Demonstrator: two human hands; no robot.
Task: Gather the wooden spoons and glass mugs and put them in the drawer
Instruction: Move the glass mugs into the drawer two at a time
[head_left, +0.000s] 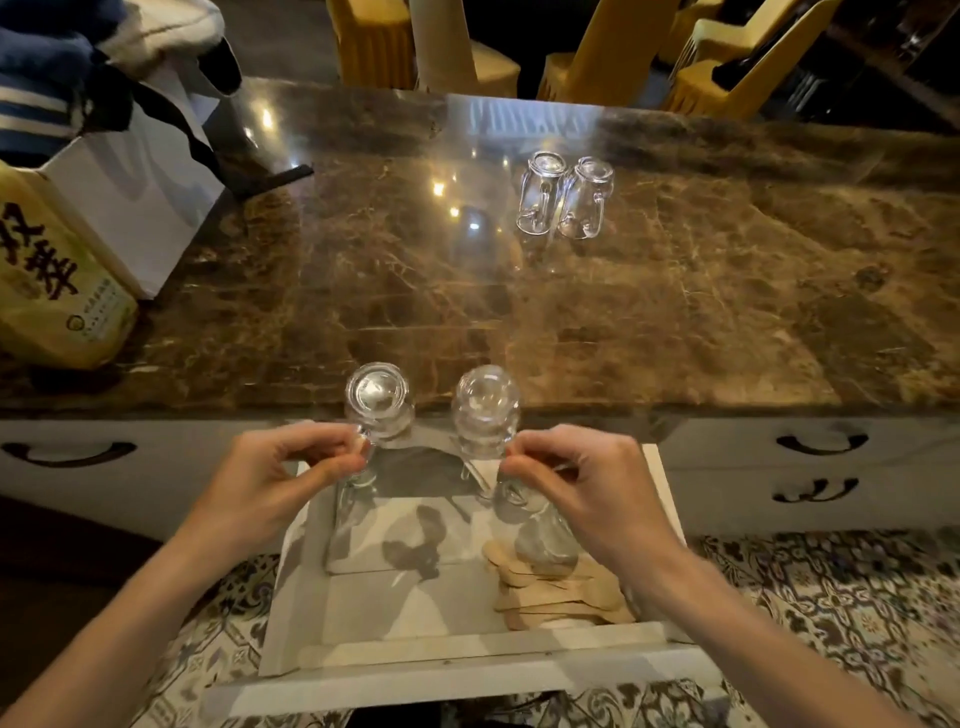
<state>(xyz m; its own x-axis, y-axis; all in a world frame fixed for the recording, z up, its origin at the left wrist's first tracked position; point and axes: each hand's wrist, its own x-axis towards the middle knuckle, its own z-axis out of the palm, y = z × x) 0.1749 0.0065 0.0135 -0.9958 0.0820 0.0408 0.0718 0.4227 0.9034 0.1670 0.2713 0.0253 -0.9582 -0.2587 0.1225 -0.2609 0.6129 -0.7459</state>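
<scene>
My left hand pinches the handle of an upside-down glass mug, held above the open white drawer. My right hand grips the handle of a second inverted glass mug beside it. Both mugs hang over the drawer's back end, at the counter's front edge. Several wooden spoons lie in the drawer's right front corner, with another glass mug resting on them. Two more glass mugs stand upside down together far out on the marble counter.
A yellow printed bag and a white paper bag sit at the counter's left end. Closed drawers with dark handles flank the open one. Yellow-covered chairs stand beyond the counter. Patterned floor lies below.
</scene>
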